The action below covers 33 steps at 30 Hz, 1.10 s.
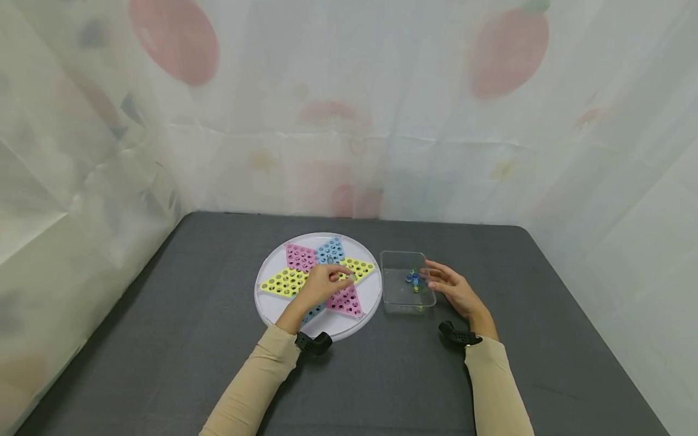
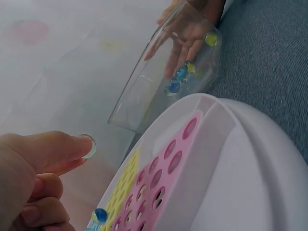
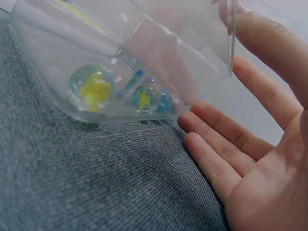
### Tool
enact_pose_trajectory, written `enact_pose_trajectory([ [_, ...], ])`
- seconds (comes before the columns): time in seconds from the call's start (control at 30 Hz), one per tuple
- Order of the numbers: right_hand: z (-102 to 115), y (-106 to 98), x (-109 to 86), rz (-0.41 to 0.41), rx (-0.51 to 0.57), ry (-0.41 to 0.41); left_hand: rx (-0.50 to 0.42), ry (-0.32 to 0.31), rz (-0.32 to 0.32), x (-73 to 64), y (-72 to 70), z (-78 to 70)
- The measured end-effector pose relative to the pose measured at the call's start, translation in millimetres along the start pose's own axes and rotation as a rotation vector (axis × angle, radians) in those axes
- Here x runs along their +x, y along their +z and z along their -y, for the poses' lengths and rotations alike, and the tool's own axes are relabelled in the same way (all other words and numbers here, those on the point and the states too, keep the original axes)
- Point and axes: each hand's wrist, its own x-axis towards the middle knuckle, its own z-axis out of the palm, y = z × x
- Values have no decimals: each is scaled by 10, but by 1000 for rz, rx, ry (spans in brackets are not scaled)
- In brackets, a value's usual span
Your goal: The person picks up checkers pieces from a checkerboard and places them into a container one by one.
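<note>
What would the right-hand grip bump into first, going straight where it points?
Probably the clear box, on its right side; the right-hand grip is beside it, touching or nearly so.

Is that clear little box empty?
No, it's not empty: a few blue and yellow marbles lie in the clear box, most of its floor bare.

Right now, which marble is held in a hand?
The clear-looking marble, pinched at the fingertips of the left hand. The others in view lie in the transparent box or, like the blue one, on the star board.
</note>
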Motion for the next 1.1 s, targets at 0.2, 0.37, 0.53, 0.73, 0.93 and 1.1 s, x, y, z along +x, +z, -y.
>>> enact_pose_trajectory([
  [0.2,3,-4,2,3,10,-3,12,24,-15,-5,27,-53],
  [0.37,18,3,-3,0,10,-6,1,38,-13,-1,48,-88],
  [0.53,32,14,-7,-3,13,-2,4,49,-16,-9,61,-131],
  [0.73,24,14,0,-8,21,-1,-23,63,1,-23,59,-185],
  [0.93,16,11,16,-3,16,-4,-42,109,12,-27,87,-200],
  [1.1,1,22,14,7,13,-12,-73,96,22,-38,160,-203],
])
